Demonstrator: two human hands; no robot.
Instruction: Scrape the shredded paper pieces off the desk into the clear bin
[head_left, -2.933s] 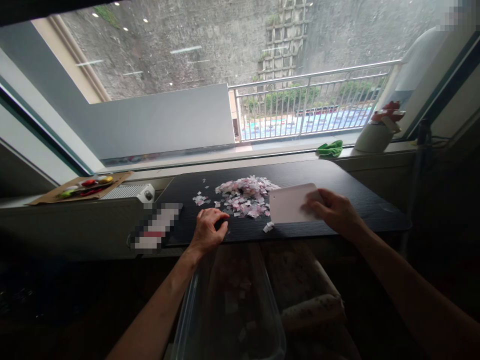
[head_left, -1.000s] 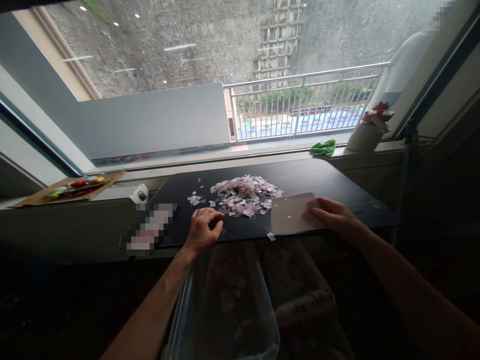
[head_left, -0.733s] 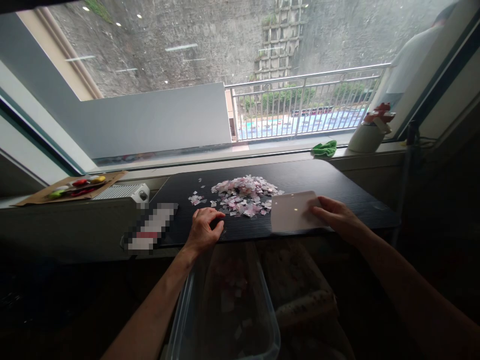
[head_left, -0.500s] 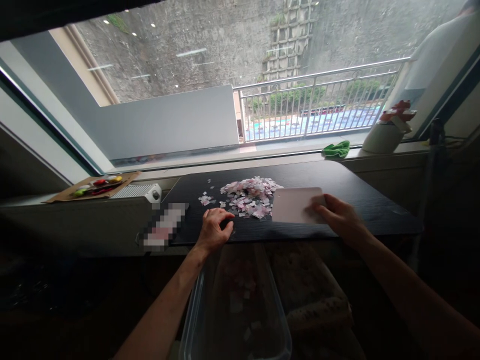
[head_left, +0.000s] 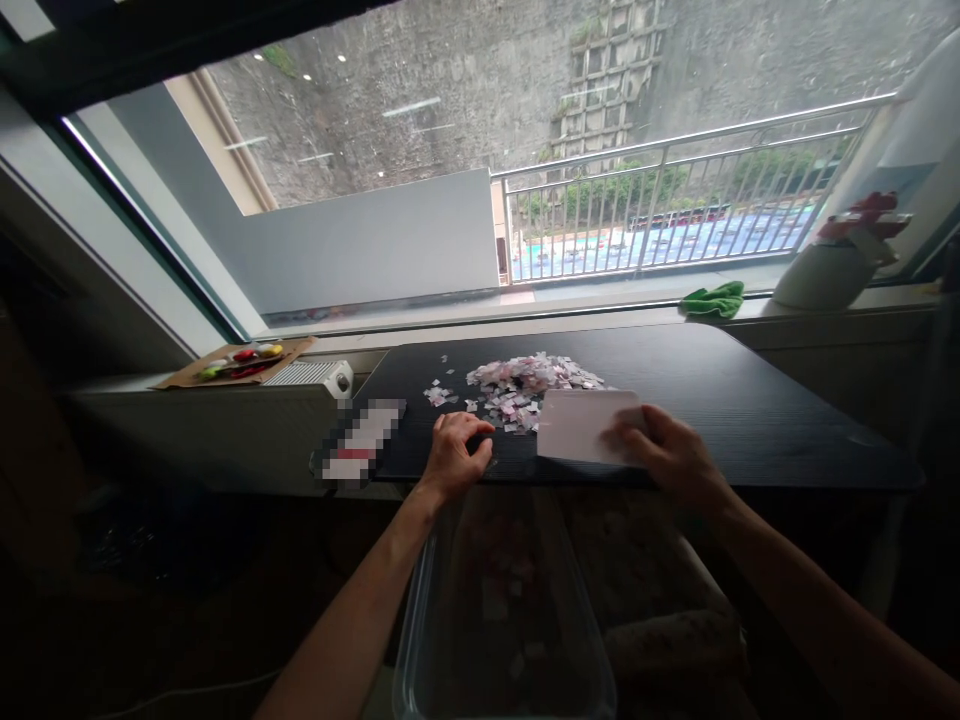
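Observation:
My right hand (head_left: 679,450) grips a flat pale card (head_left: 574,425) by its right end, fingers and thumb closed on it. The card's left end is at the front right of a heap of small pink and white paper scraps (head_left: 525,375), covering some of them. My left hand (head_left: 459,445) is curled at the front edge of the black table (head_left: 750,400), thumb and fingers apart with nothing visible between them. A few loose scraps (head_left: 439,394) lie left of the heap. Below the table edge stands a clear plastic bin (head_left: 600,640) with scraps inside, dimly seen.
A blurred-out object (head_left: 364,440) lies at the table's left edge. On the sill are a green cloth (head_left: 712,300), a white container with a red top (head_left: 832,265), and brown cardboard (head_left: 180,375) with colourful items. Right of the bin sits a dim bulky bundle (head_left: 667,620).
The view has turned slightly left. My right hand has brought the card leftward and a little nearer the table's front edge. My left hand keeps nearly the same place on the table.

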